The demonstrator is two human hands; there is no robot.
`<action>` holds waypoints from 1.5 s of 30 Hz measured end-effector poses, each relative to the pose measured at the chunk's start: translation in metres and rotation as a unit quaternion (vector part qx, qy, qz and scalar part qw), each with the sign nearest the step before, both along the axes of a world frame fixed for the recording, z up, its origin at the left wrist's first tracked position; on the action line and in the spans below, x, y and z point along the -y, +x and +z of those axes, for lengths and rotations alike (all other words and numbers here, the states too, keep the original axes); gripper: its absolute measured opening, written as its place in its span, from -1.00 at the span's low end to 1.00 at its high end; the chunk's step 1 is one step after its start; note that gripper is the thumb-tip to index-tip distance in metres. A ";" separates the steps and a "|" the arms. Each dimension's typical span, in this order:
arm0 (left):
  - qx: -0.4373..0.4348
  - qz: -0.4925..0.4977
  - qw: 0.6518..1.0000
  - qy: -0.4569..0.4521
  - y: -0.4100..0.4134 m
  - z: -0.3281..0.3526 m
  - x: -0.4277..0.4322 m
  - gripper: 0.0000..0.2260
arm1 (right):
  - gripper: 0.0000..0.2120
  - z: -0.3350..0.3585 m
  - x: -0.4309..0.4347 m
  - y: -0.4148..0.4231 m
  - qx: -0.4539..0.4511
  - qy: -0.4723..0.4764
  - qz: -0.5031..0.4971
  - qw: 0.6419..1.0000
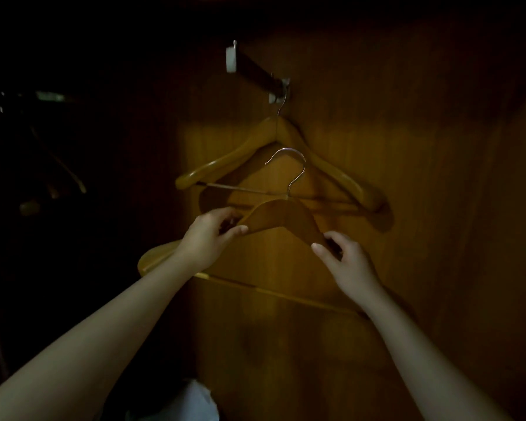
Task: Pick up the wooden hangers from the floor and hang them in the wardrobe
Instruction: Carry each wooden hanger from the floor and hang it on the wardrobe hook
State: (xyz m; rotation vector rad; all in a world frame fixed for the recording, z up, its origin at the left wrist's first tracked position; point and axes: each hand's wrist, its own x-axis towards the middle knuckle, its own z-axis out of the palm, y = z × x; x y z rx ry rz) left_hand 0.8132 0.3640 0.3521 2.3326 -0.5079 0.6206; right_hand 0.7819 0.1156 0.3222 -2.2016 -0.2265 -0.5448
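Pinches with left hand (208, 235), thumb and fingers clamped, the left shoulder of the wooden hanger (281, 217), held hook-up below the rail (257, 71) and its hung hanger (225, 161), and clamps right hand (343, 262) likewise on the right shoulder, lower beneath the rail.

White bundle (192, 402) at the bottom edge; indistinct.
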 end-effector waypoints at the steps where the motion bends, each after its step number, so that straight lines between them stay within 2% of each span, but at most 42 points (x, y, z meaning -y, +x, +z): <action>1: 0.009 0.003 1.000 -0.003 0.007 0.011 0.003 -0.77 | -0.55 0.010 0.001 0.005 0.014 -0.002 -0.011 1.000; 10: 0.123 0.076 0.990 0.007 0.071 0.107 0.026 -0.69 | -0.51 0.100 -0.004 0.058 0.088 0.012 -0.058 0.994; 16: 0.111 0.125 0.984 0.060 0.109 0.135 0.029 -0.66 | -0.55 0.132 -0.013 0.088 0.076 0.002 -0.075 0.994; 21: 0.093 0.112 0.989 0.009 0.129 0.137 0.032 -0.63 | -0.71 0.148 -0.020 0.108 0.085 -0.020 -0.100 0.991; 25: 0.078 0.121 0.989 0.013 0.142 0.128 0.029 -0.59 | -0.76 0.150 -0.027 0.119 0.086 -0.050 -0.116 0.988; 36: 0.040 0.102 0.993 0.039 0.152 0.105 0.016 -0.56 | -0.74 0.141 -0.029 0.136 0.051 -0.078 -0.113 0.989; 39: 0.044 0.087 0.994 0.040 0.156 0.101 0.015 -0.58 | -0.68 0.139 -0.029 0.138 0.044 -0.079 -0.117 0.989; 43: 0.055 0.083 0.995 0.024 0.158 0.098 0.020 -0.63 | -0.69 0.132 -0.028 0.143 0.072 -0.086 -0.129 0.985; 45: 0.065 0.098 0.993 0.029 0.160 0.095 0.024 -0.62 | -0.69 0.129 -0.027 0.143 0.102 -0.119 -0.153 0.976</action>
